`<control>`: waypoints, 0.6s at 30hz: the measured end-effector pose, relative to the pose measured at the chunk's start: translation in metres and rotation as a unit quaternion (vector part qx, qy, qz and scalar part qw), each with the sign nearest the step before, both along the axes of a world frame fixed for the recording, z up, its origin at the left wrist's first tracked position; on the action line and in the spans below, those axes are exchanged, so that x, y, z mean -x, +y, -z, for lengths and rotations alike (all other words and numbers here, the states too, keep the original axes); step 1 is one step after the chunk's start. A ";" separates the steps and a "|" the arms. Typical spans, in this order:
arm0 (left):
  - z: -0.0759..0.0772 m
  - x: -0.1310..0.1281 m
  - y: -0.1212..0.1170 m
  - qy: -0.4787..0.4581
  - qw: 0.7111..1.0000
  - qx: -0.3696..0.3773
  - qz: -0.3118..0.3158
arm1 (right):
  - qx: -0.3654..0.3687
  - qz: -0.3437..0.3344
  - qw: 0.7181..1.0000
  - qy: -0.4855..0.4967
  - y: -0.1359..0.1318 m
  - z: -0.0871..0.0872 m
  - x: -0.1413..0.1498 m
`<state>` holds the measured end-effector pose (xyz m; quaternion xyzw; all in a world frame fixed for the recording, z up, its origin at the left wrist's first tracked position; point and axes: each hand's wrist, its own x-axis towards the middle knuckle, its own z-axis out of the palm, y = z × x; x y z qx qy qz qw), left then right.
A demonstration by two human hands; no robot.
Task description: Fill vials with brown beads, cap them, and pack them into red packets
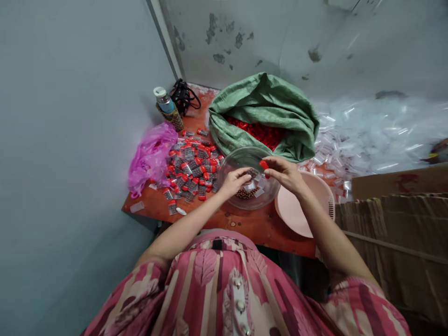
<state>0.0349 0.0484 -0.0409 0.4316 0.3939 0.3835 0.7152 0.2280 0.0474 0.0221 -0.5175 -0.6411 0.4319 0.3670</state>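
My left hand [235, 182] reaches into a glass bowl [249, 150] and seems to grip a small clear plastic vial [249, 175], partly hidden by my fingers. Brown beads [245, 193] and a few loose vials lie in the bowl. Just above the bowl's right side, my right hand [283, 172] pinches a red cap [264, 165] between its fingertips. To the left of the bowl lies a heap of capped vials filled with dark beads [191, 169].
The orange tabletop [238, 228] meets grey walls. Behind the bowl, a green sack [264, 112] holds red caps. There are also a pink plastic bag [150, 158], a bottle [164, 100], a black cord [184, 95], a pink basket [301, 210], many clear vials [367, 135] and cardboard [395, 242].
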 end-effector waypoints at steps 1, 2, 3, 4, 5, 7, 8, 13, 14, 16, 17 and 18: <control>-0.001 0.003 -0.002 0.029 0.999 -0.041 -0.002 | -0.024 -0.001 0.999 -0.032 -0.004 -0.004 0.005; -0.003 0.006 -0.003 0.060 0.995 -0.080 -0.003 | -0.049 -0.003 0.996 -0.070 -0.009 -0.008 0.010; -0.005 0.009 -0.005 0.088 0.989 -0.115 -0.002 | -0.073 -0.007 0.991 -0.109 -0.013 -0.011 0.014; -0.007 0.012 -0.007 0.111 0.984 -0.143 0.002 | -0.095 -0.012 0.985 -0.143 -0.017 -0.013 0.019; -0.009 0.014 -0.009 0.127 0.979 -0.162 0.008 | -0.115 -0.018 0.978 -0.171 -0.022 -0.014 0.023; -0.012 0.019 -0.014 0.143 0.973 -0.181 0.016 | -0.150 -0.032 0.966 -0.209 -0.029 -0.015 0.029; -0.014 0.021 -0.017 0.146 0.972 -0.184 0.018 | -0.164 -0.040 0.960 -0.222 -0.032 -0.016 0.031; -0.019 0.028 -0.026 0.134 0.970 -0.203 0.023 | -0.206 -0.062 0.944 -0.249 -0.043 -0.019 0.034; -0.020 0.028 -0.027 0.132 0.969 -0.208 0.023 | -0.200 -0.056 0.947 -0.244 -0.045 -0.020 0.034; -0.021 0.029 -0.029 0.130 0.967 -0.217 0.020 | -0.171 -0.040 0.959 -0.223 -0.047 -0.022 0.035; -0.022 0.030 -0.029 0.130 0.966 -0.221 0.019 | -0.150 -0.034 0.965 -0.211 -0.047 -0.023 0.035; -0.022 0.030 -0.030 0.130 0.965 -0.226 0.018 | -0.127 -0.030 0.971 -0.198 -0.048 -0.024 0.035</control>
